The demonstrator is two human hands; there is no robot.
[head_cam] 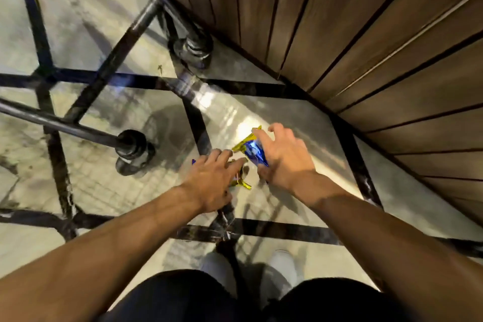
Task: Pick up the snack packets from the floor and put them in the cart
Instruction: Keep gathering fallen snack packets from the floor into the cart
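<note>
A blue and yellow snack packet (253, 150) lies low over the pale floor, and my right hand (283, 158) grips it between the forefinger and thumb. My left hand (213, 178) curls over a second packet (243, 185). Only that packet's gold crimped end and a blue corner show past the hand. The two hands are close together, just in front of my feet. The cart (78, 129) shows as black metal bars at the left, with one wheel (132, 150) near my left hand and another wheel (194, 51) farther off.
A brown wooden slatted wall (379, 47) runs diagonally along the right side. The floor (287, 117) is glossy pale stone with dark inlay strips. My grey shoes (281, 269) and dark trousers fill the bottom edge.
</note>
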